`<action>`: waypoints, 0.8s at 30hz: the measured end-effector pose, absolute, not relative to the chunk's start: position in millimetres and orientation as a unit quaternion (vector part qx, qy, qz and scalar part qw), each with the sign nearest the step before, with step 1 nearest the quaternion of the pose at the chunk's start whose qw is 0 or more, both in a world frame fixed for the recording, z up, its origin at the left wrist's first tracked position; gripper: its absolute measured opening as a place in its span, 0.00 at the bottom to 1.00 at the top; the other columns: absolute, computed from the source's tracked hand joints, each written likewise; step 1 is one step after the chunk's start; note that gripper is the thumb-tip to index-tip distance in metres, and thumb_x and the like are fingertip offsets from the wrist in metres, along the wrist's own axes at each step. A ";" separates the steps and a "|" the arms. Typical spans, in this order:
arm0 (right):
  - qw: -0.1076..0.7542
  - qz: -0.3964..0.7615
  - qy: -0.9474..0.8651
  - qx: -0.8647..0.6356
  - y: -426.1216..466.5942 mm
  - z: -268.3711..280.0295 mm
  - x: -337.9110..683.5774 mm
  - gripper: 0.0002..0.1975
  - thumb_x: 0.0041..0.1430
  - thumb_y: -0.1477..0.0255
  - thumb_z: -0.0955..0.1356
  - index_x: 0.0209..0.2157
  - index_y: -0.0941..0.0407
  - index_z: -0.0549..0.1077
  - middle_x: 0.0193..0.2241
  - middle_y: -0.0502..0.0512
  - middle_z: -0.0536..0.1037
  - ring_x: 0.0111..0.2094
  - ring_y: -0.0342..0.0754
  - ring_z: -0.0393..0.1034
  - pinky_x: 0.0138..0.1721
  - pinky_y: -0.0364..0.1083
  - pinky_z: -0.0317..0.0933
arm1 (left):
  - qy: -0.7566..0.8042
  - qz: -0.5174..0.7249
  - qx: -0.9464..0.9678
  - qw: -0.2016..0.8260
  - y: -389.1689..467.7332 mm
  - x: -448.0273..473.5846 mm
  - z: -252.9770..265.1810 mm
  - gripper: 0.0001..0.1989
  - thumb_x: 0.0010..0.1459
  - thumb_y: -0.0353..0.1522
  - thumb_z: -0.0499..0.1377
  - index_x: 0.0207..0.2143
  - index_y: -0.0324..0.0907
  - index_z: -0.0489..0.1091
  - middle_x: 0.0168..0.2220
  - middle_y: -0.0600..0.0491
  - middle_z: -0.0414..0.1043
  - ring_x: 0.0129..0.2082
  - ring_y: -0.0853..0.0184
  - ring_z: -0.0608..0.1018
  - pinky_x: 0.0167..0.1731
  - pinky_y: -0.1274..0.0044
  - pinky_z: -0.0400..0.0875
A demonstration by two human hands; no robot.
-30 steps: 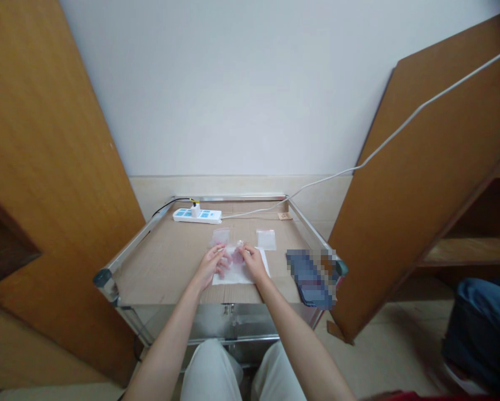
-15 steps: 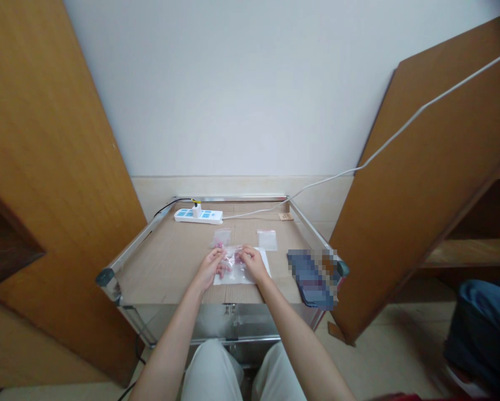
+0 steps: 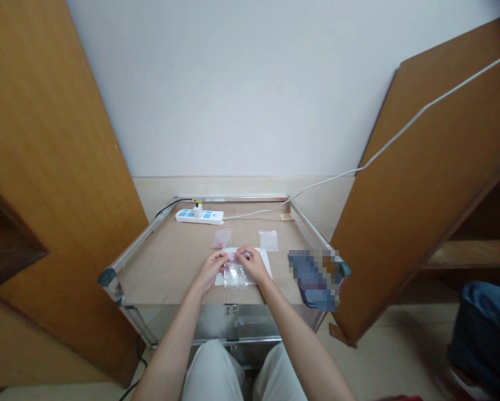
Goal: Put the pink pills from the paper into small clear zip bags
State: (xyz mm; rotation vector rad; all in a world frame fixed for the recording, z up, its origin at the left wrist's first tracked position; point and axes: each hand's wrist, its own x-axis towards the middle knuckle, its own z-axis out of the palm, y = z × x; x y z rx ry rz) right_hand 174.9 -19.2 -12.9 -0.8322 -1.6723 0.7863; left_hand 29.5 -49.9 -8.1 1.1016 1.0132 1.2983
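Observation:
A clear plastic bag (image 3: 235, 275) hangs between my hands over a white sheet of paper (image 3: 265, 257). My left hand (image 3: 211, 266) pinches its upper left edge. At the upper right, my right hand (image 3: 251, 262) has thumb and fingers closed on the same bag. Whether anything lies inside it is too small to tell. Just beyond my left hand rests a small clear bag with pink pieces (image 3: 221, 239). Another flat clear bag (image 3: 268, 240) lies behind my right hand.
A white power strip (image 3: 199, 216) with a plug stands at the back left of the cardboard-covered table (image 3: 158, 267). Its white cable (image 3: 325, 180) runs off right. A dark blurred-out object (image 3: 310, 278) lies at the right edge. Someone's leg in jeans (image 3: 484, 328) shows far right.
The clear bag now hangs lower and flatter between my hands, toward me. My left fingers have closed up toward its top edge, and the pink pieces behind show more fully.

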 end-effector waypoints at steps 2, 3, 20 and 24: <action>0.527 0.325 -0.704 -0.348 -18.9 -13.6 175.0 0.06 0.48 0.71 0.63 0.24 0.58 0.68 0.26 0.52 0.71 0.29 0.42 0.63 0.31 0.40 0.56 | 0.432 0.548 0.464 0.546 -50.2 29.7 -7.5 0.10 0.41 0.36 0.58 0.23 0.38 0.63 0.20 0.58 0.64 0.18 0.77 0.67 0.16 0.85 0.58; 0.527 0.322 -0.705 -0.347 -18.9 -13.7 175.0 0.06 0.48 0.71 0.63 0.24 0.58 0.68 0.26 0.52 0.71 0.29 0.43 0.64 0.31 0.40 0.56 | 0.434 0.548 0.464 0.545 -50.2 29.8 -7.3 0.10 0.41 0.36 0.58 0.23 0.38 0.63 0.20 0.58 0.65 0.18 0.76 0.67 0.16 0.85 0.58; 0.521 0.314 -0.713 -0.349 -18.9 -15.1 174.5 0.07 0.49 0.70 0.62 0.25 0.58 0.68 0.26 0.52 0.70 0.27 0.42 0.63 0.29 0.40 0.56 | 0.436 0.546 0.471 0.538 -49.2 30.3 -8.9 0.13 0.39 0.38 0.59 0.22 0.38 0.61 0.20 0.58 0.64 0.18 0.76 0.67 0.18 0.84 0.59; 0.518 0.317 -0.717 -0.342 -18.1 -16.1 174.5 0.07 0.50 0.70 0.62 0.25 0.58 0.68 0.26 0.52 0.70 0.28 0.42 0.63 0.29 0.40 0.56 | 0.432 0.527 0.499 0.535 -50.1 29.9 -8.5 0.13 0.41 0.38 0.59 0.24 0.37 0.62 0.20 0.56 0.65 0.18 0.76 0.67 0.18 0.85 0.58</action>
